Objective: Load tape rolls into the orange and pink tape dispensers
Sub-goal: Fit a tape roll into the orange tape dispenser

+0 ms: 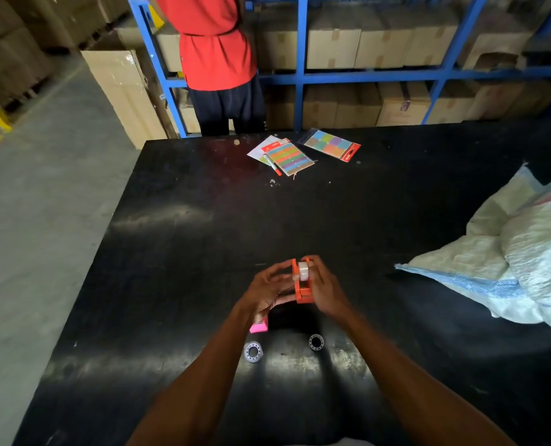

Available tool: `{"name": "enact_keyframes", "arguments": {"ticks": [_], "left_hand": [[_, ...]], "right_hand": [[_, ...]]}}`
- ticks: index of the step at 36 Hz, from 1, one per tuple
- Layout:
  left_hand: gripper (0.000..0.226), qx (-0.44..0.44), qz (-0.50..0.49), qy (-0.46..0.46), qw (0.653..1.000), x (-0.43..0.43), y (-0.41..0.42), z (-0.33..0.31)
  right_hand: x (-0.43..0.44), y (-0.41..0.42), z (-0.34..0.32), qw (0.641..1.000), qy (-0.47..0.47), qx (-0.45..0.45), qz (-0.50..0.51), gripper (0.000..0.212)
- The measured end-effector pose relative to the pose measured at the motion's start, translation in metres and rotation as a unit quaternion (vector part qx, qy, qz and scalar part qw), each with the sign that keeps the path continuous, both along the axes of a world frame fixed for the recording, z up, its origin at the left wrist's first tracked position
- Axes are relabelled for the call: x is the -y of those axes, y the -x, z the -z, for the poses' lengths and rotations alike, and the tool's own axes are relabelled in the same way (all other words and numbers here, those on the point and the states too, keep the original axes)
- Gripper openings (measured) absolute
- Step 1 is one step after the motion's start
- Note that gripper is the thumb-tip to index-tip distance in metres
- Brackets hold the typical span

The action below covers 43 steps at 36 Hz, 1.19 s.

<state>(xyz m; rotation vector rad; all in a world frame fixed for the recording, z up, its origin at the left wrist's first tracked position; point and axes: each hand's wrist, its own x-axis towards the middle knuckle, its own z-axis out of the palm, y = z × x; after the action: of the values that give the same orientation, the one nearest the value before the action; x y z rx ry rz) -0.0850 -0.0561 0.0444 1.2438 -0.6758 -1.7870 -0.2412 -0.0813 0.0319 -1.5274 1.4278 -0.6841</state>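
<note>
I hold the orange tape dispenser (301,289) above the black table (177,252), upright between both hands. A clear tape roll (304,271) sits in its top. My right hand (324,289) grips the dispenser's right side, fingers curled over the roll. My left hand (269,292) grips the left side, thumb at the roll. The pink tape dispenser (259,326) lies on the table just below my left hand, mostly hidden by it. Two loose tape rolls lie flat nearer to me: one on the left (253,351) and one on the right (316,342).
Two packs of coloured sticky notes (287,157) (332,145) and a red pen (272,165) lie at the table's far side. A white woven sack (521,252) covers the right edge. A person in a red shirt (216,43) stands behind the table by blue shelving with cartons.
</note>
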Motion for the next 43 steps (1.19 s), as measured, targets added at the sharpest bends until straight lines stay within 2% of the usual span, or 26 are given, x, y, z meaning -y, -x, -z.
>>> {"name": "enact_keyframes", "arguments": {"ticks": [6, 17, 20, 22, 24, 27, 35, 40, 43], "left_hand": [[0.05, 0.001, -0.011, 0.005, 1.0, -0.001, -0.002, -0.004], [0.048, 0.01, -0.002, 0.023, 1.0, 0.002, -0.007, -0.006], [0.049, -0.021, -0.045, 0.011, 0.999, 0.0, -0.006, -0.002], [0.045, -0.025, -0.039, -0.002, 0.999, 0.0, -0.004, 0.0], [0.055, -0.012, -0.036, -0.037, 0.999, -0.001, 0.002, 0.0], [0.062, -0.028, -0.068, -0.08, 0.994, 0.002, 0.01, 0.003], [0.05, -0.094, -0.131, -0.068, 0.985, 0.001, 0.015, 0.007], [0.048, -0.094, -0.161, -0.062, 0.981, 0.004, 0.016, 0.011], [0.046, -0.096, -0.178, -0.053, 0.978, 0.008, 0.017, 0.008]], "right_hand": [[0.001, -0.007, 0.005, 1.0, -0.01, 0.014, 0.015, 0.028], [0.007, -0.01, -0.002, 0.999, -0.03, 0.019, -0.001, 0.026], [0.009, -0.017, -0.009, 1.0, -0.027, 0.015, 0.004, 0.027], [0.009, -0.022, -0.014, 1.0, -0.025, 0.006, 0.002, 0.027], [0.009, -0.026, -0.018, 1.0, -0.021, -0.012, -0.002, 0.026], [0.009, -0.031, -0.019, 0.998, 0.007, -0.062, -0.033, 0.024], [0.019, -0.014, -0.026, 0.962, 0.112, -0.235, -0.077, 0.03], [0.017, -0.007, -0.044, 0.954, 0.217, -0.169, -0.122, 0.03], [0.016, -0.006, -0.053, 0.934, 0.232, -0.199, -0.185, 0.036]]}}
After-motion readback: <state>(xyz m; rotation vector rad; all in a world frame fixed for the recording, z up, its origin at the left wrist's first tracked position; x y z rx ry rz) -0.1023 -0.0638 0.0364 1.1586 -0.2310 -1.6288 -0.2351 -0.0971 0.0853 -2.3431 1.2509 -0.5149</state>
